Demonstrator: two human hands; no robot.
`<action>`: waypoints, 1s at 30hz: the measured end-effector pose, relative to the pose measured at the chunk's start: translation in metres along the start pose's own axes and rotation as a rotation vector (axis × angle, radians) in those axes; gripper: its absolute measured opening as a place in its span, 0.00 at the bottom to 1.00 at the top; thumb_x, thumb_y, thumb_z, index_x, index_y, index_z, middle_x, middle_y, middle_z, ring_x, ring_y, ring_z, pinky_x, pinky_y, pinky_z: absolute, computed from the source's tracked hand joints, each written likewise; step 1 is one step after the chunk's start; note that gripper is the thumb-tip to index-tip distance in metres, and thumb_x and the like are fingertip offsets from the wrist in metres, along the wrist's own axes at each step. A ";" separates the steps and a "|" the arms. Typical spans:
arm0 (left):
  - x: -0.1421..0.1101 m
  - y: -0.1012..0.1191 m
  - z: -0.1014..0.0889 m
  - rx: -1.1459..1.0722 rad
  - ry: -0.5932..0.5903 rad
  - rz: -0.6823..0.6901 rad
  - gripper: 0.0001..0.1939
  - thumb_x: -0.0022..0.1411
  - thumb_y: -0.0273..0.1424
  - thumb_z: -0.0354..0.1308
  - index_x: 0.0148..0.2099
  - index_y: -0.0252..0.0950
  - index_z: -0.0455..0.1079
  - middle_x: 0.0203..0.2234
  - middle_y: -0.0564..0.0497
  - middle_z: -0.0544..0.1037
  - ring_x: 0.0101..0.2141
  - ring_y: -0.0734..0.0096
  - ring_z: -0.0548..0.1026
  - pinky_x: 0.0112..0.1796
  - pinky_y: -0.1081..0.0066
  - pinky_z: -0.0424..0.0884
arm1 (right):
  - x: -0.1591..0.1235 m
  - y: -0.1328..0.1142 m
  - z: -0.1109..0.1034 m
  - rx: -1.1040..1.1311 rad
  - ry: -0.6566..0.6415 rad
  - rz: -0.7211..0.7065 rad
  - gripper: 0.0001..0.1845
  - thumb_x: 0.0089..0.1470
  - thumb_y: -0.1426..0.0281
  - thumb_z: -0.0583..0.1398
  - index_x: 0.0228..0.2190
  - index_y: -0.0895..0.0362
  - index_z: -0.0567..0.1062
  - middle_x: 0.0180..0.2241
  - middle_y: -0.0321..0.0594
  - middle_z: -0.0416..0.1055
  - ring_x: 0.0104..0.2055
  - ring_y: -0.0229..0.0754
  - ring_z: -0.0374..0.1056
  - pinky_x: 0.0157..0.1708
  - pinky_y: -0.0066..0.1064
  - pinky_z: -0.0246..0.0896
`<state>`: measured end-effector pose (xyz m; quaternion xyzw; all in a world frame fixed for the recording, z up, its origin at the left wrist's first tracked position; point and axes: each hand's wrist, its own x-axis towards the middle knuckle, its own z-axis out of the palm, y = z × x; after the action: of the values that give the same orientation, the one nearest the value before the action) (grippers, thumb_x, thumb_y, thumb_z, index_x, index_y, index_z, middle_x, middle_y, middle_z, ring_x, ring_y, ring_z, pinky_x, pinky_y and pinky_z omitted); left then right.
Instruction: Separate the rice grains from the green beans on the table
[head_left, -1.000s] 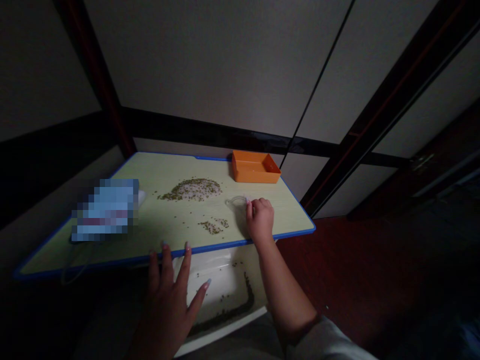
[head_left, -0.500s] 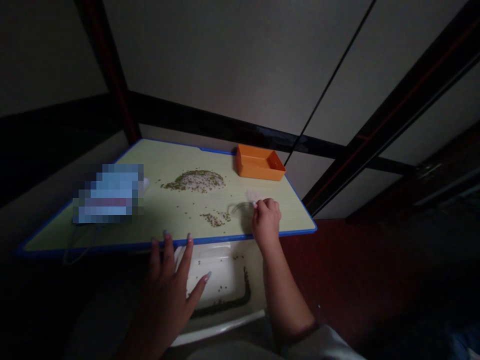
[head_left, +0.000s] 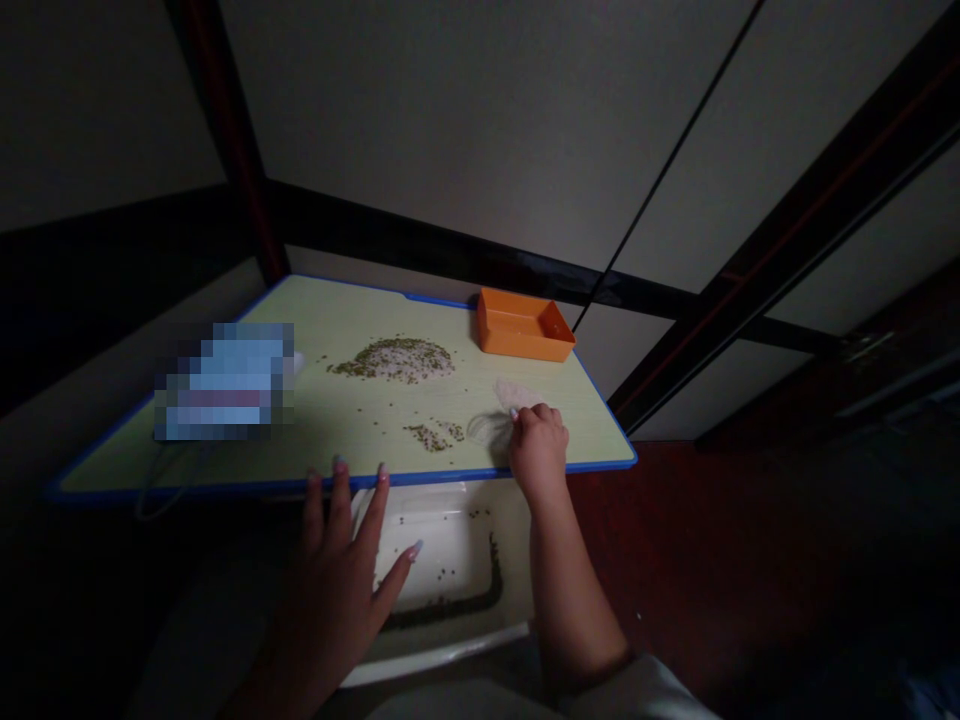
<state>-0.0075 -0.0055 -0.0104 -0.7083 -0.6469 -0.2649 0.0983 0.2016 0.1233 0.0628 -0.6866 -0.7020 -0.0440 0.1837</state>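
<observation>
My right hand (head_left: 538, 450) is closed on a small clear, round-rimmed item (head_left: 487, 430), low over the right part of the table; its exact kind I cannot make out. Just beyond the fingers lies a patch of pale, rice-like grains (head_left: 516, 393). My left hand (head_left: 341, 575) has its fingers spread, with the fingertips at the table's front edge. A larger heap of mixed green and pale grains (head_left: 397, 360) covers the table's middle. Nearer me is a small scatter of the same mix (head_left: 435, 435).
An orange open box (head_left: 529, 340) stands at the table's (head_left: 375, 297) back right corner. Below the front edge, a white basin (head_left: 431, 550) holds dark green grains along its sides. A blurred-out bluish object (head_left: 229, 380) with a cord lies on the left. Panelled doors rise behind.
My right hand has turned and shifted slightly right and toward me, with the clear item tipped. Pale grains now show on the table beyond it. The left hand keeps nearly the same pose.
</observation>
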 end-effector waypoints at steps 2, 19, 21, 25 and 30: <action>0.000 0.000 0.000 0.005 0.005 0.010 0.39 0.61 0.44 0.50 0.70 0.37 0.43 0.70 0.37 0.31 0.67 0.34 0.34 0.59 0.40 0.56 | 0.000 0.000 0.001 0.008 0.012 0.010 0.15 0.64 0.69 0.51 0.34 0.56 0.77 0.41 0.48 0.72 0.44 0.48 0.61 0.35 0.35 0.48; -0.001 -0.001 -0.001 -0.008 -0.016 0.002 0.39 0.61 0.43 0.50 0.70 0.38 0.44 0.70 0.38 0.31 0.67 0.35 0.34 0.59 0.39 0.54 | -0.001 -0.005 0.004 0.118 -0.031 -0.101 0.13 0.64 0.68 0.52 0.33 0.55 0.75 0.40 0.43 0.72 0.44 0.45 0.61 0.36 0.32 0.48; -0.001 -0.001 -0.002 -0.006 -0.012 0.006 0.38 0.61 0.43 0.50 0.70 0.37 0.44 0.70 0.38 0.30 0.67 0.35 0.34 0.59 0.40 0.55 | -0.001 -0.006 0.004 0.127 -0.026 -0.100 0.13 0.64 0.68 0.52 0.33 0.55 0.75 0.40 0.43 0.72 0.44 0.45 0.61 0.36 0.32 0.48; 0.000 -0.001 -0.002 0.001 -0.018 0.004 0.38 0.61 0.42 0.50 0.69 0.36 0.44 0.70 0.38 0.31 0.67 0.34 0.34 0.59 0.40 0.55 | 0.000 -0.006 0.004 0.130 -0.039 -0.097 0.13 0.64 0.67 0.52 0.33 0.55 0.75 0.40 0.43 0.72 0.44 0.45 0.61 0.36 0.32 0.47; 0.001 0.000 -0.001 0.005 -0.020 0.007 0.38 0.61 0.42 0.50 0.70 0.36 0.43 0.70 0.38 0.30 0.67 0.34 0.34 0.59 0.41 0.55 | 0.000 -0.002 0.004 0.158 -0.066 -0.115 0.13 0.64 0.69 0.53 0.32 0.55 0.76 0.39 0.43 0.72 0.44 0.44 0.61 0.37 0.32 0.49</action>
<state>-0.0080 -0.0054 -0.0095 -0.7130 -0.6460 -0.2559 0.0944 0.1991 0.1246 0.0599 -0.6297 -0.7473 0.0236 0.2111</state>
